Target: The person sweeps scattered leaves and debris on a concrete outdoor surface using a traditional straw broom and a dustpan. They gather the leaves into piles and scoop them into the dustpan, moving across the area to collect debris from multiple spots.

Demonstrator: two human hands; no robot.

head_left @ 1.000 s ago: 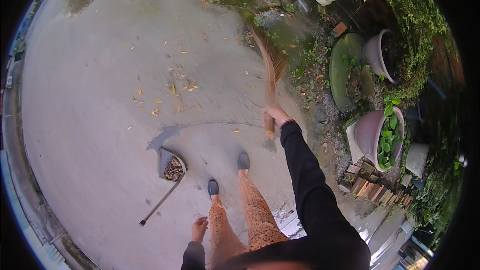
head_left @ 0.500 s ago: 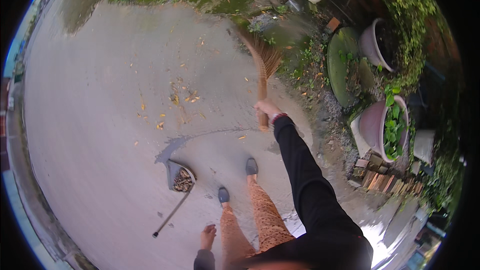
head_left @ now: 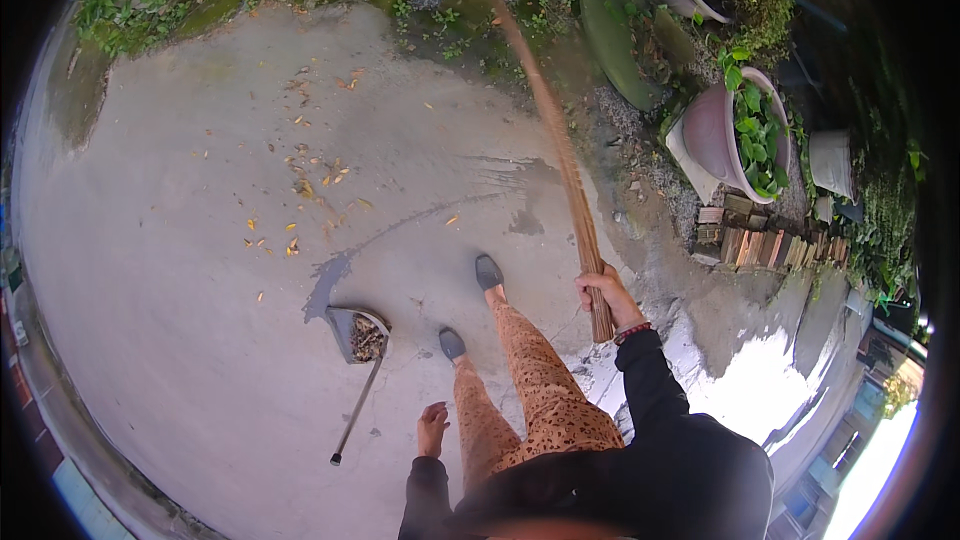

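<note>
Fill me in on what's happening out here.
A person stands on a concrete yard, gripping a long twig broom in the right hand; its far end reaches toward the mossy edge. The left hand hangs empty. A long-handled dustpan holding debris lies by the feet, and dry leaves lie scattered beyond it.

Right hand (head_left: 603, 292) is gripping the lower end of a long stick broom (head_left: 560, 150), which is slanting up toward eleven o'clock over the concrete yard (head_left: 180, 270). Left hand (head_left: 433, 429) is hanging loose, fingers slightly curled, holding nothing. A dustpan (head_left: 358, 335) filled with debris is lying at ten o'clock from the left hand, scattered leaves (head_left: 315, 180) beyond it.
</note>
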